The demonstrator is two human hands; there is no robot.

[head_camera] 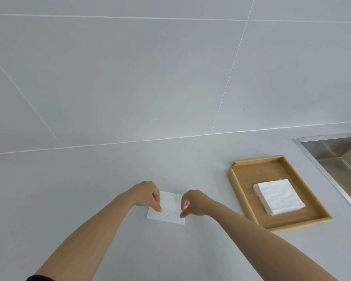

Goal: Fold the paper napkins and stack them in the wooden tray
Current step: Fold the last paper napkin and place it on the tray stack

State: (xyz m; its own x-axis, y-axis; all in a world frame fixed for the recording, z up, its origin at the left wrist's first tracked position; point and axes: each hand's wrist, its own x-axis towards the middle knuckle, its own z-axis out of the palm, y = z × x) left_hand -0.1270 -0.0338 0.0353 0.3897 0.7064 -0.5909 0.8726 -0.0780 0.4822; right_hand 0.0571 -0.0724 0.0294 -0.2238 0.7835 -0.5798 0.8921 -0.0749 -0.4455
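Observation:
A white paper napkin (169, 207) lies flat on the grey counter in front of me, folded into a rectangle. My left hand (147, 194) rests on its left side, thumb and fingertips pressing the paper down. My right hand (193, 202) does the same on the right side, its thumb tip on the near right part. To the right stands the wooden tray (243, 173), holding a stack of folded white napkins (278, 196) in its near half.
A steel sink (336, 153) is set into the counter at the far right, just beyond the tray. A grey tiled wall (150, 78) rises behind the counter.

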